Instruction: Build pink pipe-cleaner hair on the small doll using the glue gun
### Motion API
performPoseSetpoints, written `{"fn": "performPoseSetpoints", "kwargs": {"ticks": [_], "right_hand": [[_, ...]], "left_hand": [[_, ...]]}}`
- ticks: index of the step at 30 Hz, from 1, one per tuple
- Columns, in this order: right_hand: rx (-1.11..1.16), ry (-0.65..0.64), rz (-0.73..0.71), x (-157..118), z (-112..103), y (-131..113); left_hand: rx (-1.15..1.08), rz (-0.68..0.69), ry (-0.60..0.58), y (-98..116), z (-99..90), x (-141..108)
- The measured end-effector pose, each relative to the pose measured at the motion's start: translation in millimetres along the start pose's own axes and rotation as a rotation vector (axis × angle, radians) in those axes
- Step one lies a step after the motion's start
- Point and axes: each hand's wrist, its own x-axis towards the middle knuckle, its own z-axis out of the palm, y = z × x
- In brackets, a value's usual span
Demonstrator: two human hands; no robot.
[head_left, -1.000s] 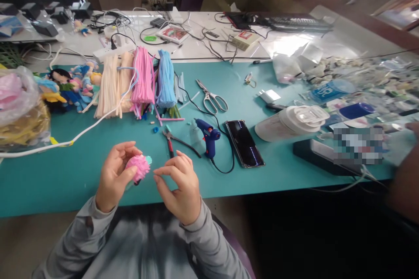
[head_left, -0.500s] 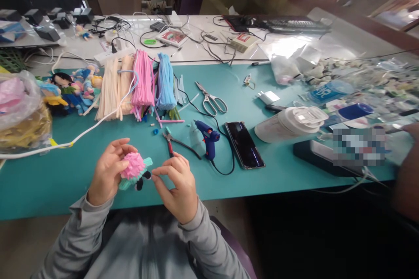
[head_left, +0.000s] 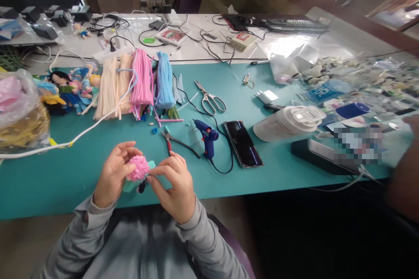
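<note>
My left hand (head_left: 113, 176) is closed around a small pipe-cleaner doll (head_left: 138, 168) with a fluffy pink top, mint-green parts at its sides and black tips below. The thumb presses on the pink tuft. From the right, my right hand (head_left: 175, 185) pinches at the doll's edge, near the mint and black pieces; its fingertips hide the exact spot. Just beyond that hand lie red-handled pliers (head_left: 170, 141), with a blue glue gun (head_left: 207, 138) to their right.
Peach bundles (head_left: 113, 87), a pink bundle (head_left: 143, 78) and a blue bundle (head_left: 165, 83) of pipe cleaners lie behind my hands. Small dolls (head_left: 70, 89) are heaped at left. Scissors (head_left: 209, 98), a phone (head_left: 243, 144) and a white tumbler (head_left: 288, 124) are rightward. A white cable (head_left: 94, 125) crosses the mat.
My left hand and the doll have shifted slightly right, toward my right hand. My right fingertips now overlap the doll's edge, covering one black tip that showed before.
</note>
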Motion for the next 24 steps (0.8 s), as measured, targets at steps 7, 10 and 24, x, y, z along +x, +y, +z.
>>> {"fn": "performPoseSetpoints", "kwargs": {"ticks": [7,10,24], "right_hand": [[-0.031,-0.041,-0.035,4.0,-1.7,-3.7],[-0.049,-0.042,-0.055,4.5,-2.4,-4.1],[-0.109,0.054,-0.05,-0.2,2.4,-9.4]], "left_hand": [[0.087,0.057,-0.08,-4.6,-0.6,-5.7],[0.11,0.076,-0.093,-4.5,1.6,-8.1],[0.145,0.106,-0.096,-2.9,4.2,-15.9]]}}
